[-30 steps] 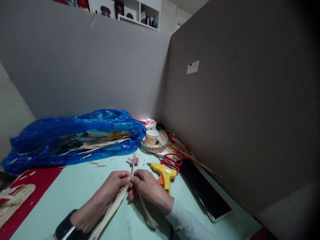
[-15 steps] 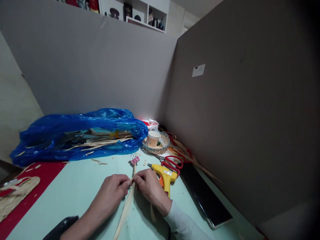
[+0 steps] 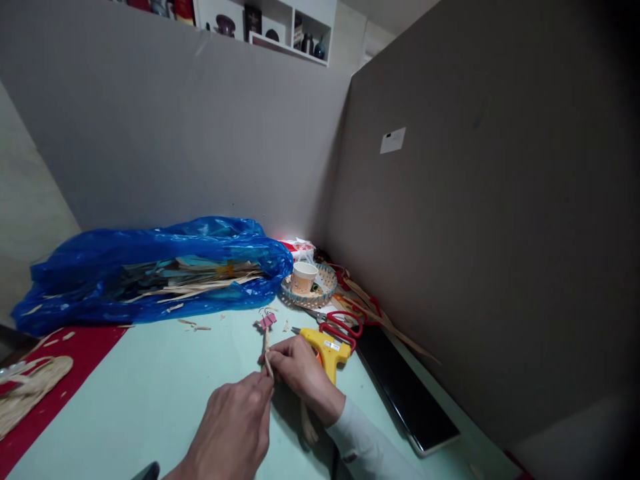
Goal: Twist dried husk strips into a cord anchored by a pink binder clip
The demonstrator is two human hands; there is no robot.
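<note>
A pink binder clip (image 3: 267,320) lies on the pale green table and grips the far end of a thin straw-coloured strand (image 3: 267,339). My right hand (image 3: 295,367) pinches this strand a little below the clip. Just nearer to me, my left hand (image 3: 237,417) has its fingers closed on the strand, its back turned to the camera. A loose strip end (image 3: 308,427) hangs below my right wrist. The yellow glue gun (image 3: 327,350) lies right beside my right hand, partly hidden by it.
Red-handled scissors (image 3: 343,327) and a black flat device (image 3: 405,393) lie to the right. Behind are a woven basket (image 3: 327,287) with a paper cup (image 3: 304,277) and a blue plastic bag (image 3: 150,243) of strips. A woven sole (image 3: 37,387) rests on red cloth at left.
My left hand has moved nearer to me and turned, now covering the strip that stretched toward the front edge. My right hand stays near the same place on the strand.
</note>
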